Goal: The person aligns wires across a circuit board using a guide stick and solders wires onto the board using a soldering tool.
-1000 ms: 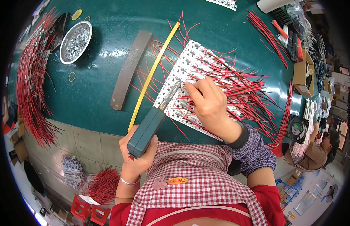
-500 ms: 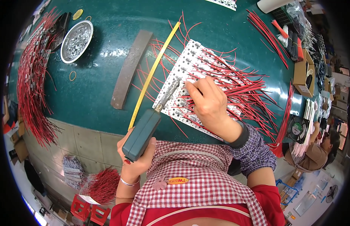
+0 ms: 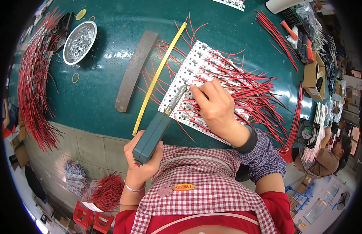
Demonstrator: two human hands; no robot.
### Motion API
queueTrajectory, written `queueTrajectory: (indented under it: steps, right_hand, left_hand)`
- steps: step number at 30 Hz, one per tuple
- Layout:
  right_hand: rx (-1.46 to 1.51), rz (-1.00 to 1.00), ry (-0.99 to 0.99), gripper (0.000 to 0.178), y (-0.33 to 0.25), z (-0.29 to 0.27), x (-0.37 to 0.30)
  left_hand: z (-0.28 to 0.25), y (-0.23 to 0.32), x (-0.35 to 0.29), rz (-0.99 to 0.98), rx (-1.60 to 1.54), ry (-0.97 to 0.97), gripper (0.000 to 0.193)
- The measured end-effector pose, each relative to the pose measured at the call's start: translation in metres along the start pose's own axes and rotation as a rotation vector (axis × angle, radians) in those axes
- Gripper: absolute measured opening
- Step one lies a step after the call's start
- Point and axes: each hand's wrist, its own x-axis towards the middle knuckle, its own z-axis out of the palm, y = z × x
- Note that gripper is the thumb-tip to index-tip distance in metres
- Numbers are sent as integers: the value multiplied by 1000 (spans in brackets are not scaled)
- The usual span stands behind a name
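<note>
My left hand [image 3: 144, 158] is wrapped round the green handle of a soldering iron [image 3: 153, 136]. Its metal tip reaches up to the white circuit board panel [image 3: 193, 58], right beside the fingertips of my right hand [image 3: 215, 105]. Those fingers are pinched over the panel, on what looks like a thin red wire; the wire's end is mostly hidden. Many red and black wires [image 3: 247, 91] fan out rightward from rows on the panel. Left of the panel lies a yellow strip [image 3: 159, 78], with several red wires running beneath it.
A brown bar [image 3: 136, 72] and a white bowl of silvery bits [image 3: 79, 43] sit to the left on the green table [image 3: 111, 23]. Wired boards [image 3: 35, 82] hang over the left edge. Wire bundles [image 3: 276, 37], a cardboard box [image 3: 314, 74] and a fan [image 3: 308, 133] are at right, near another person [image 3: 325, 156].
The soldering iron and my left hand have shifted slightly right, bringing the tip closer to my right fingertips. My right hand has barely moved.
</note>
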Motion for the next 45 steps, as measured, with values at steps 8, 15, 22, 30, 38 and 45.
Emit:
queueTrajectory:
  steps: [8,15,22,30,38,45]
  right_hand:
    - [29,25,35,36,-3,0,3]
    - [137,47,32,29,2,4,-4]
    - [339,-61,184,49,3,-22,-7]
    - [56,16,-17,56,-13,-17,-6]
    - [188,123,20,73,-28,-10,4]
    - [219,139,-47,61,-22,-4,-10]
  left_hand:
    - [-4,-14,-6,35,3,-4,18]
    - [-9,-10,-21,-80,-75,109,20]
    - [-14,-5,-24,-212,-298,91,16]
    - [-14,-7,-25,-156,-253,114,15]
    - [-15,-8,-27,-182,-278,157,16]
    - [-21,-30,-34,-1,-118,40,46]
